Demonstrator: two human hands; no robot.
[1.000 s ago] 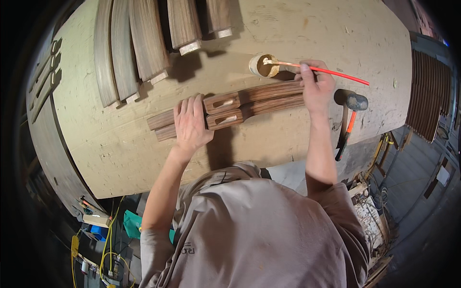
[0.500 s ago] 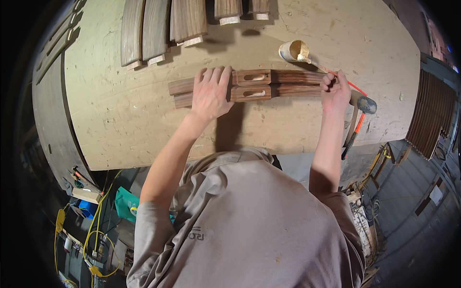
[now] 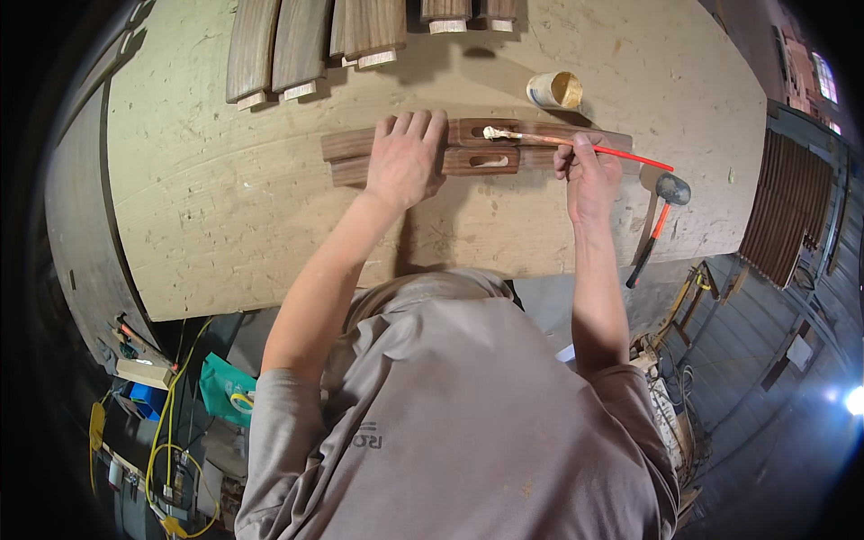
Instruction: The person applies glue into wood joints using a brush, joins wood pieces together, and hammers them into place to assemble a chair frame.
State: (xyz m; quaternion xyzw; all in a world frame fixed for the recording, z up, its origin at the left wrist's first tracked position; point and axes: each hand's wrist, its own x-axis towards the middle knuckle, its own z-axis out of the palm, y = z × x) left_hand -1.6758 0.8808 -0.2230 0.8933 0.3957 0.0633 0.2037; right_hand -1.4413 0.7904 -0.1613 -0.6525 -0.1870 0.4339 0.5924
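Observation:
Two dark curved wooden pieces lie side by side across the bench, the far wooden piece (image 3: 346,144) touching the near wooden piece (image 3: 349,172). Each has an oval slot in its raised middle block. My left hand (image 3: 403,162) grips both from above, left of the slots, fingers over the far edge. My right hand (image 3: 591,178) pinches a thin red-handled brush (image 3: 549,140). The brush's tip carries pale paste and is at the far piece's slot; whether it touches the wood I cannot tell. Pale paste shows inside the near slot.
Beyond the pieces, a tub (image 3: 549,91) of pale paste lies tipped on its side. A mallet (image 3: 672,190) with an orange and black handle is right of my right hand. Several tenoned wooden parts (image 3: 300,49) lie at the far left of the bench (image 3: 216,216).
My right hand has brought the brush from the tub's mouth leftward and nearer, to the far piece's slot. My left hand still grips the two pieces.

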